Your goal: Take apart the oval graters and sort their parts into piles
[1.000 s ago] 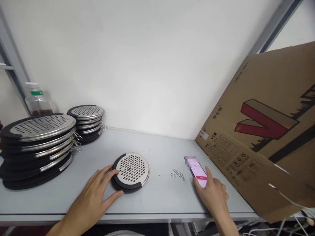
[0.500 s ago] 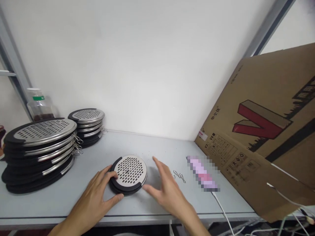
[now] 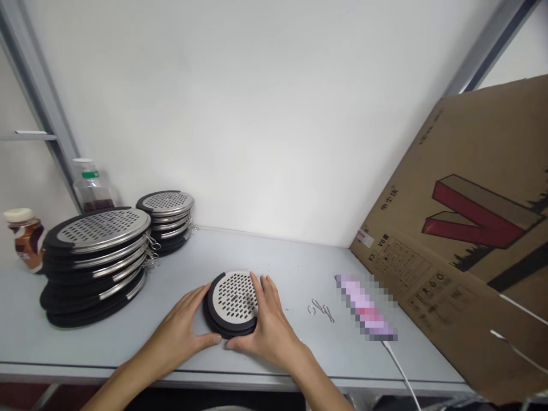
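Note:
A round perforated metal disc [image 3: 234,298] with a thick black rim lies on the grey table in front of me. My left hand [image 3: 186,319] is curved around its left side, with the thumb at the front edge. Around the right side, my right hand [image 3: 265,319] has its fingers against the edge and over part of the top, and its thumb is at the front too. The thumb tips nearly meet. To the right lie small silver wire clips and a ring [image 3: 322,310].
Stacks of similar discs stand at the left, one large [image 3: 103,225] and one smaller [image 3: 168,201]. Behind them are a clear jar [image 3: 92,185] and a brown bottle [image 3: 26,240]. A pixelated device [image 3: 366,308] with a white cable lies right, near a large cardboard box [image 3: 428,274].
My right hand has come in from the right and closed against the disc. My left hand has shifted to its outer left edge. The view has turned slightly left.

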### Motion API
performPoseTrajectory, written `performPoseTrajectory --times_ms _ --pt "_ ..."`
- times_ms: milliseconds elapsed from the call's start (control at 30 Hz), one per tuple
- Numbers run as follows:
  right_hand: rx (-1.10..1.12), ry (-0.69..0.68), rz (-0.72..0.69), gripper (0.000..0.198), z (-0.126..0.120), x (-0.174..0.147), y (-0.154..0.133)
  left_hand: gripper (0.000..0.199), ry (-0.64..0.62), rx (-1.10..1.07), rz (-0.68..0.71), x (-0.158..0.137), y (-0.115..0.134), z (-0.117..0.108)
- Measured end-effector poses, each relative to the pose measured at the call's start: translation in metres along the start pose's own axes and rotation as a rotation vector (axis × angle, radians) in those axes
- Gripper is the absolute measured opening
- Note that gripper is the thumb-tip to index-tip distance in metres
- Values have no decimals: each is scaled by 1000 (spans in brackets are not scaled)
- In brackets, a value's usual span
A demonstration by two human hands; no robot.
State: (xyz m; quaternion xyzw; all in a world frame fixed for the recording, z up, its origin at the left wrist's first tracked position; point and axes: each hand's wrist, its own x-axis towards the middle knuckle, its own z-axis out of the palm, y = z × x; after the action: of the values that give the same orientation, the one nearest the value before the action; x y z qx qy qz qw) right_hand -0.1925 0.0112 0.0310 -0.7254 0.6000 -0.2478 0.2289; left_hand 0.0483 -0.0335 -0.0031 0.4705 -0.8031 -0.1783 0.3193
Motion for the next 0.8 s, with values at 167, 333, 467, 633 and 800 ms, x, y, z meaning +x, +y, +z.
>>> performPoseTrajectory --times_ms 167,333,467,633,800 --pt "25 -1 -10 136 3 2 3 85 14 -39 -23 0 5 -3" --pt "23 84 -91 132 7 5 9 87 4 -90 -41 1 11 -6" --pt "39 139 -174 127 6 8 8 88 2 -123 -53 2 13 -7" --pt "50 171 -164 120 8 6 6 91 1 -155 -63 1 13 -7" --pt "50 167 -137 117 10 5 9 91 5 -158 -65 0 17 -8"
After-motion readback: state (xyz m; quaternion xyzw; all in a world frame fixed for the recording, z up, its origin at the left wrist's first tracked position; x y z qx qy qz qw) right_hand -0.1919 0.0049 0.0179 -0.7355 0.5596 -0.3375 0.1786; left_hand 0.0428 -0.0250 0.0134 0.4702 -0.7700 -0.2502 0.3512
